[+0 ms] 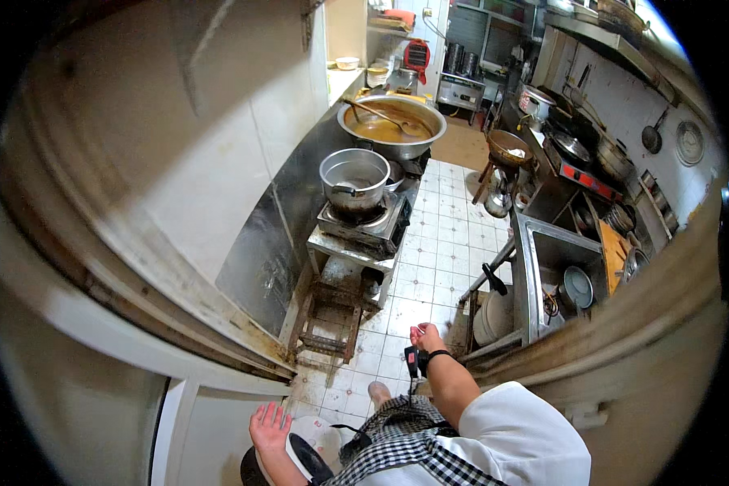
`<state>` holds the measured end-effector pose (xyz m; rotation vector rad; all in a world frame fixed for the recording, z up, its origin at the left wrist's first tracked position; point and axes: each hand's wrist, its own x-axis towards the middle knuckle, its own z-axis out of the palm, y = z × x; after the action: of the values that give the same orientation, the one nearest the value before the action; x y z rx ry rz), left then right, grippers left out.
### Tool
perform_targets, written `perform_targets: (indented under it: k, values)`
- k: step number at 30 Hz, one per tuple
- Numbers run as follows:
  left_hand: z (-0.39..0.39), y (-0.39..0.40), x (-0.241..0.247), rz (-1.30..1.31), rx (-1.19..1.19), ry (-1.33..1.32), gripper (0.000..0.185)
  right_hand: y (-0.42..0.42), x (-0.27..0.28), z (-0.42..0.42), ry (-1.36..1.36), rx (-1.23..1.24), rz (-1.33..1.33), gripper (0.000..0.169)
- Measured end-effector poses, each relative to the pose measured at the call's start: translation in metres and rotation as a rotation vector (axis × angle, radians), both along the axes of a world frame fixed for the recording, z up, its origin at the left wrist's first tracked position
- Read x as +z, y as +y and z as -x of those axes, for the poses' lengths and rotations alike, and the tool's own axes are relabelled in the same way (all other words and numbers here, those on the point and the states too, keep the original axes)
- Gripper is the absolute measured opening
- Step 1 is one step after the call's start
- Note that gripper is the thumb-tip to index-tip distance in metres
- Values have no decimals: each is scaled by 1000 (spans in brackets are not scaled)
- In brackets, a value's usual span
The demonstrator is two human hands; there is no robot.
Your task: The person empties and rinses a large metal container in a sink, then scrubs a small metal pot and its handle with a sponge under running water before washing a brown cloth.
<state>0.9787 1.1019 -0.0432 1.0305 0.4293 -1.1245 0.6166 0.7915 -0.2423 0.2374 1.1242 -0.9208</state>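
My left hand (270,429) is at the bottom left, its fingers spread and nothing in it. It is beside a round white lid or bin top (316,440) with a dark part, low by the door frame. My right hand (424,337) hangs ahead of my body over the tiled floor, fingers loosely curled and apart, with nothing seen in it. A small black device (411,362) is strapped at that wrist. Below, I see my checked apron (395,446) and one shoe (378,393) on the floor near the doorway.
Along the left wall, an aluminium pot (355,173) stands on a gas stove (364,225), before a wide basin (395,135) of brown liquid with a ladle. At right are a steel sink (525,267) and a wok (509,147) on a stool. Tiled floor (425,243) runs between.
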Motion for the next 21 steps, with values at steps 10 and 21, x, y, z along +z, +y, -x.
perform_targets:
  k: [10, 21]
  values:
    - [-7, -181, 20, 4, -142, -70, 28, -96, 16, 9, 14, -323, -91, 12]
    - [23, -400, 19, 127, -680, -29, 24, -68, 43, 128, 47, -842, 81, 10]
